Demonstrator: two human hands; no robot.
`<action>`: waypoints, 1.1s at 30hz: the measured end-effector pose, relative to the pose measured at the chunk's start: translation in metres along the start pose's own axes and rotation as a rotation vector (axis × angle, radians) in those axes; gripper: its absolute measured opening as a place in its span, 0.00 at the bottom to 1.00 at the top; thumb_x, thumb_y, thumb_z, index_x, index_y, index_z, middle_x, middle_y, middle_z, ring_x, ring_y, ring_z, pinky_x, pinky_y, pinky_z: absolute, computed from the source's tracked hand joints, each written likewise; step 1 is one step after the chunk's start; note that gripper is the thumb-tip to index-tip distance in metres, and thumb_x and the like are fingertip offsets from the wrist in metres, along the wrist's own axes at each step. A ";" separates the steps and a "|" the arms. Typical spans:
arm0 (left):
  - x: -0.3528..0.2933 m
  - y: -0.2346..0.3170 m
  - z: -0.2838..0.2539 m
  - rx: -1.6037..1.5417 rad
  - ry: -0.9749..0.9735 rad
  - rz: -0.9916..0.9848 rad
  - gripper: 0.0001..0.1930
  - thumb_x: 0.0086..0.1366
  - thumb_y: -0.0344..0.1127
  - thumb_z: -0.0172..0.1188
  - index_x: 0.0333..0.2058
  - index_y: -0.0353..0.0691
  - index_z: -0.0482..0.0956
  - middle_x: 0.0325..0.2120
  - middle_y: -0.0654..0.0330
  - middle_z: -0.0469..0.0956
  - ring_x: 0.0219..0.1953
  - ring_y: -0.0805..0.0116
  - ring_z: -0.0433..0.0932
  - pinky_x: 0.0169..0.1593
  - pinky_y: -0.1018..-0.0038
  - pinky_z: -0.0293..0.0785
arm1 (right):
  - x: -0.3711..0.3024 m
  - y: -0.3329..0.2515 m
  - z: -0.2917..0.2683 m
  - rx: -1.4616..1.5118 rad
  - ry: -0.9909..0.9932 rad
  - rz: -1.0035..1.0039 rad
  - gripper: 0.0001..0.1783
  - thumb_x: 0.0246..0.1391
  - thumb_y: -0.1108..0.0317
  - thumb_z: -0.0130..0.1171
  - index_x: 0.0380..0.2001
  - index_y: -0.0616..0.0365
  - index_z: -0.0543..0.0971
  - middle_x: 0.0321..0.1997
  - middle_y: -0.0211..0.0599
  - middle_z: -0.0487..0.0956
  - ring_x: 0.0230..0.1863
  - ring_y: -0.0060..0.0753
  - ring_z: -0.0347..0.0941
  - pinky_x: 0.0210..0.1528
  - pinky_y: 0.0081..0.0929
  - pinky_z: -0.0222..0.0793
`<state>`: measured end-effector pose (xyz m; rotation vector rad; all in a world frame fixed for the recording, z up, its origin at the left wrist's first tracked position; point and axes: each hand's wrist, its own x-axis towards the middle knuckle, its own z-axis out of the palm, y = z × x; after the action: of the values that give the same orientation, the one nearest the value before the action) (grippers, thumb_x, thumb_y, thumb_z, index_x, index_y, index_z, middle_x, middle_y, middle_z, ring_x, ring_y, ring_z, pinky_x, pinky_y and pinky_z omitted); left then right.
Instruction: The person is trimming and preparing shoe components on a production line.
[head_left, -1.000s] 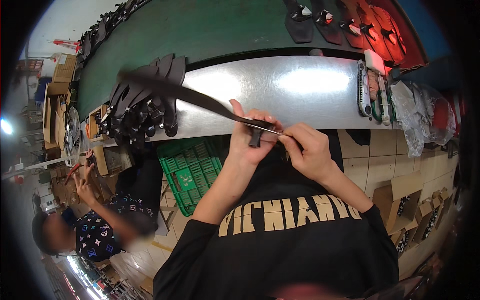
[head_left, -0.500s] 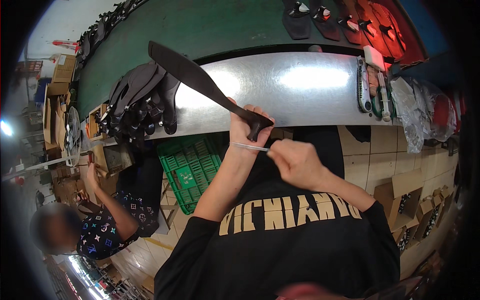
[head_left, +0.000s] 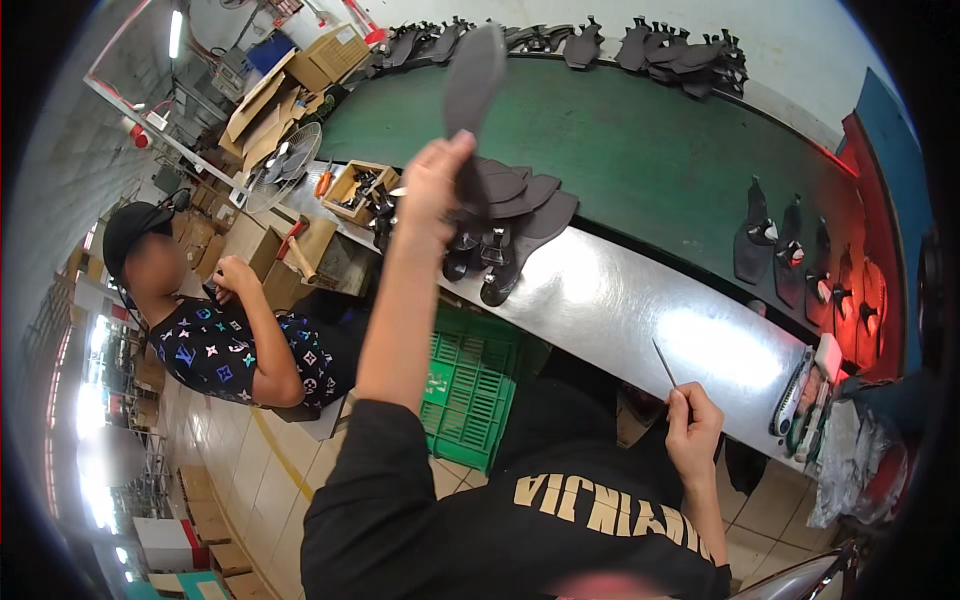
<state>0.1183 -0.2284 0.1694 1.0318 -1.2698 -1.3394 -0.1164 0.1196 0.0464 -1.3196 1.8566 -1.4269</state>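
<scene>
Green slatted plastic crate down by the near edge of the shiny metal surface, crumpled clear plastic bags at its right end. Small open wooden box near the left end, round wire-caged fan just past it, brown cardboard boxes behind. Plus a co-worker in a black patterned shirt off left.

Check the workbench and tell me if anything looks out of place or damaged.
Nothing looks plainly spilled or damaged. Only the crumpled clear plastic stands out: it droops past the edge at the right end of the metal bench, looking untidy.
</scene>
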 end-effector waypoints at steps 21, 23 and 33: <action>0.023 -0.091 0.187 0.682 -0.549 0.485 0.26 0.58 0.43 0.66 0.52 0.35 0.76 0.51 0.51 0.77 0.54 0.61 0.74 0.58 0.70 0.66 | 0.026 0.045 -0.071 -0.155 0.301 0.098 0.12 0.52 0.80 0.54 0.40 0.63 0.79 0.30 0.40 0.72 0.26 0.37 0.69 0.30 0.29 0.66; -0.004 -0.119 0.262 0.709 -0.713 0.459 0.29 0.57 0.48 0.65 0.53 0.34 0.74 0.52 0.48 0.75 0.56 0.58 0.73 0.59 0.68 0.66 | 0.023 0.058 -0.081 -0.250 0.351 0.079 0.13 0.51 0.79 0.55 0.41 0.62 0.79 0.30 0.40 0.72 0.27 0.39 0.70 0.31 0.30 0.67; -0.042 -0.249 0.432 1.124 -0.428 0.421 0.30 0.57 0.52 0.63 0.54 0.43 0.70 0.58 0.42 0.64 0.63 0.35 0.57 0.63 0.43 0.53 | 0.039 0.092 -0.099 -0.636 0.410 0.081 0.19 0.49 0.77 0.57 0.47 0.52 0.79 0.33 0.37 0.72 0.36 0.41 0.67 0.39 0.36 0.64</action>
<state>-0.3242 -0.1249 -0.0402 1.0939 -2.5253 -0.4454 -0.2501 0.1332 0.0064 -1.2489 2.7639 -1.1651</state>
